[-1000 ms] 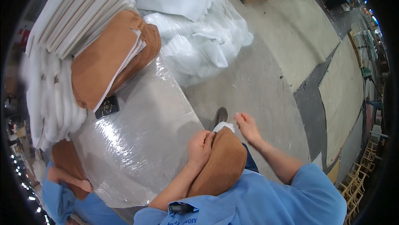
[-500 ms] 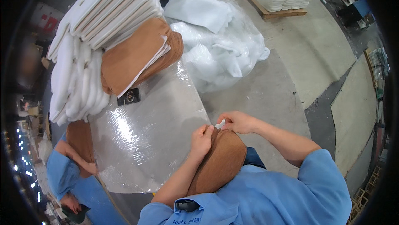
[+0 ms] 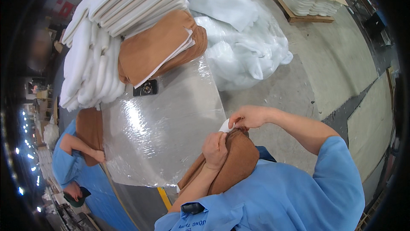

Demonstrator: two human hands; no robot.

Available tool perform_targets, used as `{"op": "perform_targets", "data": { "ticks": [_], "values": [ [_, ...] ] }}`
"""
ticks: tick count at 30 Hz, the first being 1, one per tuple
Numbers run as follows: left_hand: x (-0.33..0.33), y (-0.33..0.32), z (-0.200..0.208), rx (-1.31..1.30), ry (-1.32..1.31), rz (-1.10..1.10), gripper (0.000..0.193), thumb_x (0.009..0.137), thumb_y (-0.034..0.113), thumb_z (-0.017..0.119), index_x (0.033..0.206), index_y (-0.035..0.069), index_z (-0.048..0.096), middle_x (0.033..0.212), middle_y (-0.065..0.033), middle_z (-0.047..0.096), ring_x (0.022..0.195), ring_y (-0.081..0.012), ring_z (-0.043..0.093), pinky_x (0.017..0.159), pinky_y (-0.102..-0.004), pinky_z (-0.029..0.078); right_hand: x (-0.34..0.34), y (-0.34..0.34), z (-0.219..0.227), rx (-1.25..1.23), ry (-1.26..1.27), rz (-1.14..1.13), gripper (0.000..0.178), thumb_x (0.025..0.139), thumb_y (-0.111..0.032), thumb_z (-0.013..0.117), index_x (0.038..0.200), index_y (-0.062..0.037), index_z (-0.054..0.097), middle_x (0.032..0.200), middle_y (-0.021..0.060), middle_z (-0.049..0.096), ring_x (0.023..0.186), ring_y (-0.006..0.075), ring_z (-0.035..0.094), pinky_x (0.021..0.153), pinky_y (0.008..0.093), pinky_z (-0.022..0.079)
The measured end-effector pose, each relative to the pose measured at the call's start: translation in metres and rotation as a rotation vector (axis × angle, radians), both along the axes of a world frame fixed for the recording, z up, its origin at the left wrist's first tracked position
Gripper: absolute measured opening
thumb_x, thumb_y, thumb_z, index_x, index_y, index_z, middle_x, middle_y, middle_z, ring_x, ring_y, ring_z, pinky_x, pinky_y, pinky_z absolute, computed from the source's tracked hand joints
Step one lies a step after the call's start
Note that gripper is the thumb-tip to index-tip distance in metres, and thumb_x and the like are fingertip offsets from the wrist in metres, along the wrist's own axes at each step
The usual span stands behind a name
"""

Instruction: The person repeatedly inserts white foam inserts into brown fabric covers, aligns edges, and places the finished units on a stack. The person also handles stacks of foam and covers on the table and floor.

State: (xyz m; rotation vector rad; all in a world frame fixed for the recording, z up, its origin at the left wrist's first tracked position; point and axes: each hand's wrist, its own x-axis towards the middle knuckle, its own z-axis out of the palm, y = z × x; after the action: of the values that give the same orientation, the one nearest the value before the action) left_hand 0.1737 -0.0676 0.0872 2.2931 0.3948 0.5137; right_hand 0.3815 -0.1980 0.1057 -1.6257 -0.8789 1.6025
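Note:
A brown fabric cover (image 3: 240,162) lies bunched against my front at the near edge of the table, and part of it shows left of my left forearm. My left hand (image 3: 215,151) is closed on its upper edge. Just beyond, my right hand (image 3: 251,117) pinches the gathered tip of the same cover, its fingers bent inward. A small white piece (image 3: 225,125) sticks out between the two hands at that edge. Whether it belongs to the cover or is a separate insert, I cannot tell. The fingertips are partly hidden by the folds.
A plastic-wrapped table (image 3: 166,145) bears a stack of brown covers (image 3: 153,47), a dark phone-like device (image 3: 145,87) and piled white padding (image 3: 92,66). A large plastic bag of white wadding (image 3: 247,52) stands beyond. Left, a co-worker (image 3: 70,158) handles a brown piece (image 3: 90,133).
My view has shifted, so the table and stacks sit farther right and higher. The white piece shows more between my hands, and more of the cover appears left of my left forearm.

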Motion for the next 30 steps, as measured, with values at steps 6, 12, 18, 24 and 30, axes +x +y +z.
{"op": "perform_targets", "data": {
  "ticks": [6,12,18,24,30],
  "values": [
    [0.001,0.004,-0.005,-0.075,0.003,-0.015,0.008,0.093,0.010,0.072,0.088,0.005,0.068,0.077,-0.0125,0.061,0.071,-0.0328,0.060,0.065,-0.0434,0.047,0.015,0.027,-0.001,-0.035,0.090,0.286,0.030,0.096,-0.003,0.062,0.124,-0.0034,0.068,0.090,0.0129,0.069,0.076,0.0216,0.072,0.068,0.0352,0.061],
    [0.002,0.007,-0.009,-0.091,-0.029,-0.122,0.007,0.090,0.008,0.074,0.087,0.005,0.068,0.077,-0.0122,0.063,0.071,-0.0327,0.061,0.063,-0.0436,0.047,0.011,0.054,-0.003,-0.096,-0.006,0.513,0.035,0.089,0.001,0.059,0.124,-0.0050,0.065,0.081,0.0126,0.067,0.068,0.0230,0.071,0.058,0.0360,0.061],
    [0.000,0.015,0.001,-0.058,-0.013,-0.144,0.006,0.089,0.011,0.076,0.089,0.005,0.072,0.079,-0.0122,0.066,0.073,-0.0321,0.065,0.065,-0.0433,0.050,0.004,0.066,0.001,-0.099,-0.065,0.642,0.035,0.089,0.003,0.054,0.121,-0.0069,0.064,0.082,0.0108,0.067,0.069,0.0222,0.071,0.058,0.0345,0.062],
    [-0.002,0.027,0.009,-0.013,0.001,-0.174,0.006,0.088,0.011,0.077,0.089,0.007,0.073,0.080,-0.0107,0.066,0.072,-0.0308,0.065,0.065,-0.0417,0.051,0.023,0.054,-0.012,-0.227,0.467,0.361,0.029,0.100,-0.009,0.055,0.129,-0.0089,0.059,0.092,0.0064,0.063,0.076,0.0216,0.073,0.069,0.0379,0.063],
    [-0.006,0.020,0.006,-0.004,-0.025,-0.200,0.007,0.088,0.011,0.077,0.092,0.007,0.074,0.079,-0.0092,0.065,0.071,-0.0309,0.064,0.063,-0.0416,0.051,0.022,0.066,-0.016,-0.256,0.338,0.555,0.018,0.101,-0.013,0.057,0.119,-0.0111,0.057,0.093,0.0104,0.066,0.075,0.0233,0.074,0.068,0.0393,0.063]
  ]
}}
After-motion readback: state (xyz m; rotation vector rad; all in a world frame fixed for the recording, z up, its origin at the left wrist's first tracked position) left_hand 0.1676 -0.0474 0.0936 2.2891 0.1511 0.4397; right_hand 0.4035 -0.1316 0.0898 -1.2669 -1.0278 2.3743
